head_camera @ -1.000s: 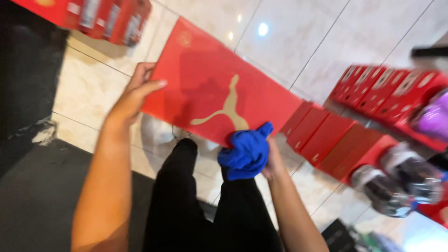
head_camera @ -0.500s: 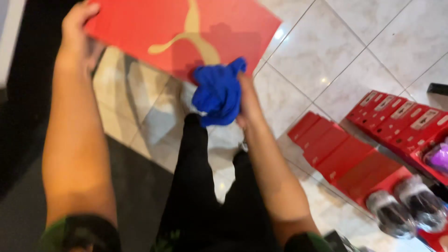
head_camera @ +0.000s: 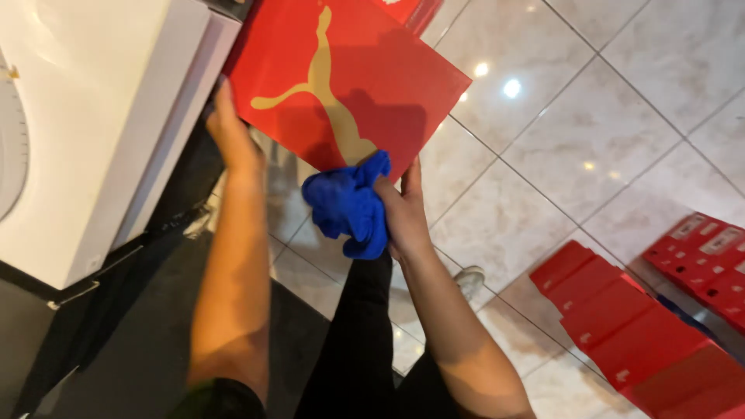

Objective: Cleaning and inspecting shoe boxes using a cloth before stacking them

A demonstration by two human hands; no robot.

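Note:
I hold a flat red shoebox lid [head_camera: 372, 70] with a gold leaping-cat emblem out in front of me. My left hand [head_camera: 230, 140] grips its left edge, close to a white counter. My right hand [head_camera: 402, 208] holds the lid's near edge and also clutches a crumpled blue cloth [head_camera: 349, 203] against it. My legs in black trousers show below.
A white counter [head_camera: 93, 132] stands at the left with a dark mat [head_camera: 132, 341] beneath it. Several red shoebox lids [head_camera: 621, 326] and red shoeboxes [head_camera: 710, 256] lie on the glossy tiled floor at the right. A white shoe tip [head_camera: 469, 281] shows by my leg.
My view has swung left: the white counter has come into sight and the red boxes have slid toward the right edge. Both hands keep their hold on the lid and cloth.

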